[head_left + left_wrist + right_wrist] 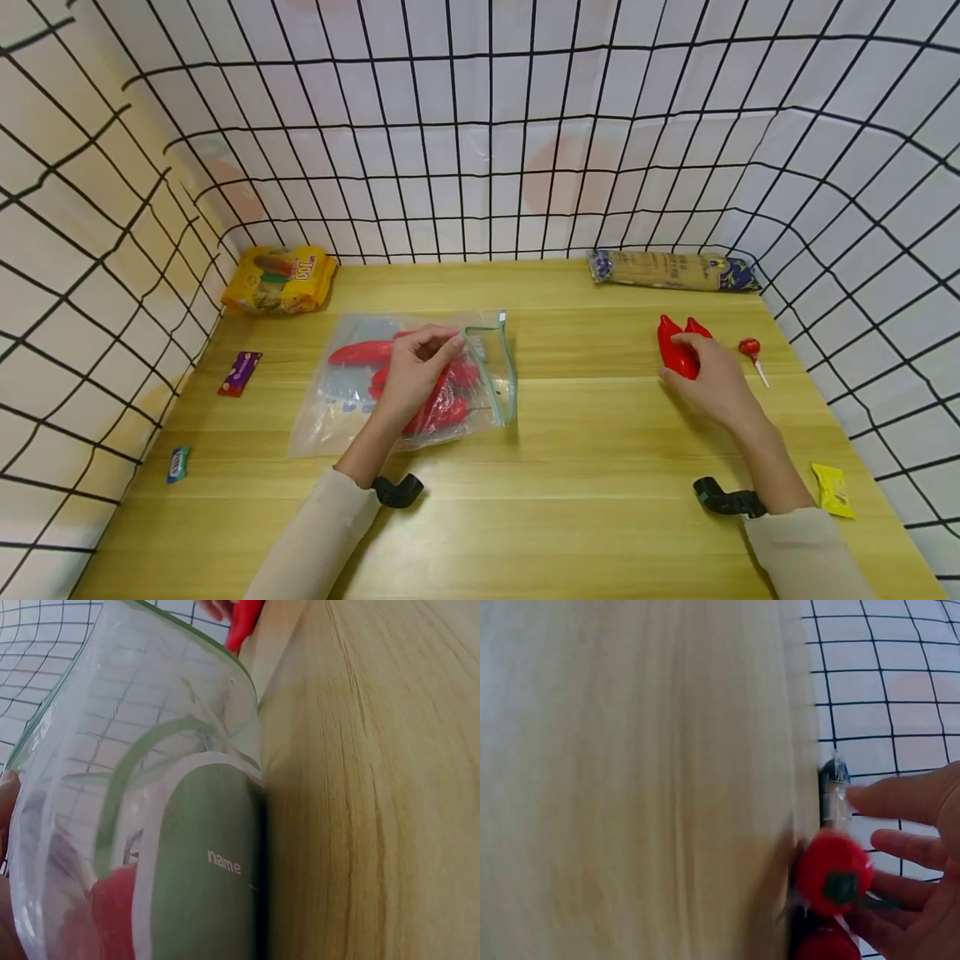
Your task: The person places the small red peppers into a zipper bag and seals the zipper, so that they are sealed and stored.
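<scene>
Your left hand (416, 367) pinches the bag (512, 375); whether your right hand (716, 382) clamps the peppers (678, 358), I cannot tell; they seem light, firm, slippery; hold them round the middle.

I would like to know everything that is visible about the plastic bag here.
The plastic bag looks clear and wrinkled, with a green-edged mouth that gapes toward the right in the head view. It lies on the table, mostly left of centre there, with red peppers showing inside. The left wrist view shows a pale-bordered green panel on it bearing the word "name". The person's left grip pinches it near the mouth.
</scene>
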